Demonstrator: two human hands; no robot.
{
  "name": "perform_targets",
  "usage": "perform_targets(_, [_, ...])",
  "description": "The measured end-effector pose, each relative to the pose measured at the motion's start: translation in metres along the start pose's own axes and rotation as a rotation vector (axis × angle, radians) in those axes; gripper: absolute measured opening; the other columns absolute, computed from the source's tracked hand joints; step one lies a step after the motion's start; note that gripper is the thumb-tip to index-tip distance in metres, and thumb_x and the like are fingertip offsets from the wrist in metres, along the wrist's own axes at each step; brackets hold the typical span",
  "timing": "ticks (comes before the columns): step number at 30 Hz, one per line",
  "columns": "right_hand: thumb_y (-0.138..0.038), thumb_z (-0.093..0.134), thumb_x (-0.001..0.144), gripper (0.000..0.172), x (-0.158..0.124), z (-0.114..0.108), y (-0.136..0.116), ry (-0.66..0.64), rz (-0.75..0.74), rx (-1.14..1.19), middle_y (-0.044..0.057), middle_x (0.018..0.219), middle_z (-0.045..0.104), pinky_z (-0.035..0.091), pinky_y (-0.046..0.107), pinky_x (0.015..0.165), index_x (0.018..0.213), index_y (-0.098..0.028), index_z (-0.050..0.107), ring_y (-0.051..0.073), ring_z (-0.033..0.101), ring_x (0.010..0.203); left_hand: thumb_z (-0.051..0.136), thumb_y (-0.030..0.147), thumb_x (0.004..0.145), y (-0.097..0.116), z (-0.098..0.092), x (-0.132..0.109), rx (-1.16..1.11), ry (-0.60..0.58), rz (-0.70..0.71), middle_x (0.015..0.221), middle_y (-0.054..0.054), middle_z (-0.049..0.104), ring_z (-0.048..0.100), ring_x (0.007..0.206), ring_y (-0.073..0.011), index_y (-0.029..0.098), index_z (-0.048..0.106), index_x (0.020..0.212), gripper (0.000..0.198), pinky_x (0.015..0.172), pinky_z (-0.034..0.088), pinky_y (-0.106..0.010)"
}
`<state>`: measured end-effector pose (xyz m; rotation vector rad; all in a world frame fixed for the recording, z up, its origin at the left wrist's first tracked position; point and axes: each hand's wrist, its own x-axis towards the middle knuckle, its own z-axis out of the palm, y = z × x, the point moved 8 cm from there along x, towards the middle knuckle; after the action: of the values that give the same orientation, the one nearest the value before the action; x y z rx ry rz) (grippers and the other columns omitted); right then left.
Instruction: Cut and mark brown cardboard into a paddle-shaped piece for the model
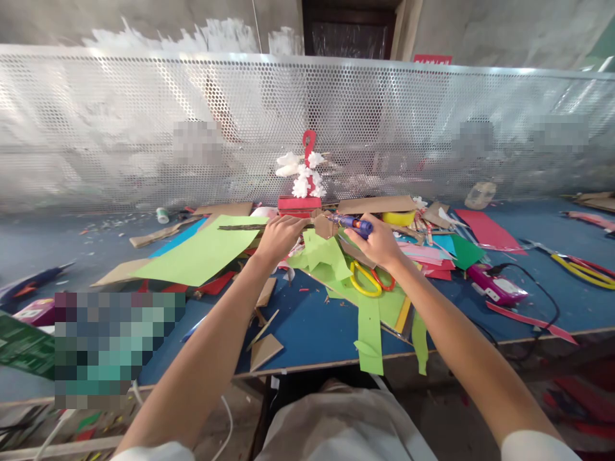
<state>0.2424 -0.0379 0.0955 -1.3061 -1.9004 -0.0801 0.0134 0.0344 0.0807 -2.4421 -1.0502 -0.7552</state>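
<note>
My left hand [283,235] is closed around a dark, thin twig [240,227] that sticks out to the left. At its other end, by my fingertips, is a brown piece of cardboard [325,225] with angled corners. My right hand [377,240] grips a blue-purple glue gun [354,223], its front pointing left at the cardboard. Whether the tip touches the cardboard I cannot tell. Just behind stands a red model [298,205] with white flower-like pieces [302,176]. Light green paper [206,246] lies under and beside the twig.
Yellow-handled scissors [365,280] lie on green paper scraps in front of my right hand. A purple box with a cable [497,286] and pliers [576,264] are at the right. Cardboard pieces [266,352] lie near the front edge. A perforated metal screen [144,128] borders the back.
</note>
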Motion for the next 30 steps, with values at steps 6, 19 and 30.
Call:
perform_targets(6, [-0.064,0.052,0.102,0.042,0.0002,0.0058,-0.0041,-0.083,-0.026,-0.036,0.008,0.086,0.063,0.044,0.036,0.072,0.086,-0.026,0.055,0.025,0.063,0.079,0.058,0.017,0.102,-0.0013,-0.0004,-0.0009,-0.003,0.018,-0.011,0.12,-0.013,0.084,0.078,0.111,-0.0299,0.023,0.077,0.134,0.038,0.096,0.058,-0.044])
perform_targets(19, [-0.065,0.058,0.101,0.04,-0.0009,0.0026,-0.0015,-0.034,-0.002,0.059,0.008,0.092,0.068,0.048,0.038,0.079,0.103,-0.026,0.064,0.029,0.067,0.086,0.056,0.018,0.104,-0.0006,0.0015,-0.0003,0.005,0.007,0.001,0.122,-0.012,0.083,0.078,0.109,-0.0294,0.022,0.075,0.137,0.039,0.096,0.057,-0.044])
perform_targets(30, [-0.059,0.057,0.103,0.035,0.0003,0.0051,-0.0083,-0.017,-0.049,-0.036,0.007,0.086,0.064,0.041,0.034,0.07,0.098,-0.025,0.064,0.025,0.064,0.077,0.058,0.015,0.102,0.0012,0.0008,0.0004,0.018,0.013,0.003,0.121,-0.012,0.084,0.078,0.109,-0.0291,0.023,0.077,0.135,0.039,0.095,0.059,-0.043])
